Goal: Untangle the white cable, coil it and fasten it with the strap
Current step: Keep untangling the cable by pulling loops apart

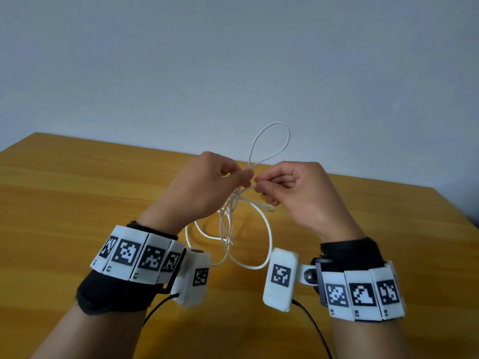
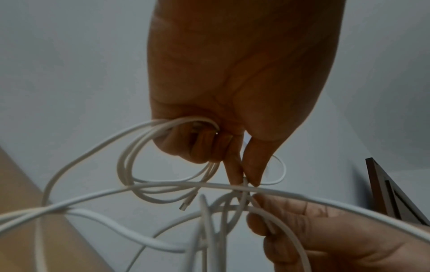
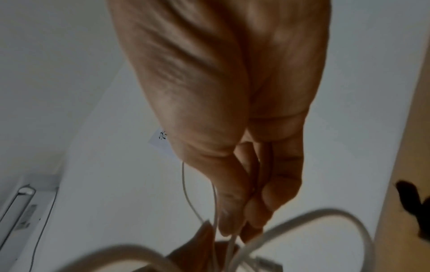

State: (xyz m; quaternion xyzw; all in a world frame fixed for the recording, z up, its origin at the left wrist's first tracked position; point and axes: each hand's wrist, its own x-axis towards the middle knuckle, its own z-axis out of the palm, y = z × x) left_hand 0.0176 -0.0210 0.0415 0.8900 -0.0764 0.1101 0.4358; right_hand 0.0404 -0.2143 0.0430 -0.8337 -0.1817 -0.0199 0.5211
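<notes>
The thin white cable [image 1: 269, 230] hangs tangled between my two raised hands above the wooden table [image 1: 77, 198]. One loop [image 1: 272, 141] stands up above the hands; several loops droop below them. My left hand [image 1: 245, 177] pinches strands at the knot, and the left wrist view shows its thumb and forefinger [image 2: 246, 176] closed on the cable [image 2: 163, 184], with more loops held in the curled fingers and a plug end [image 2: 184, 207] dangling. My right hand [image 1: 260, 187] pinches a strand just right of the left; its fingertips [image 3: 232, 230] close on the cable [image 3: 302, 217]. No strap shows.
The table's back edge meets a plain grey-white wall [image 1: 233, 60]. Black wires [image 1: 313, 330] run from the wrist cameras toward me. A dark wooden frame [image 2: 395, 193] shows at the right of the left wrist view.
</notes>
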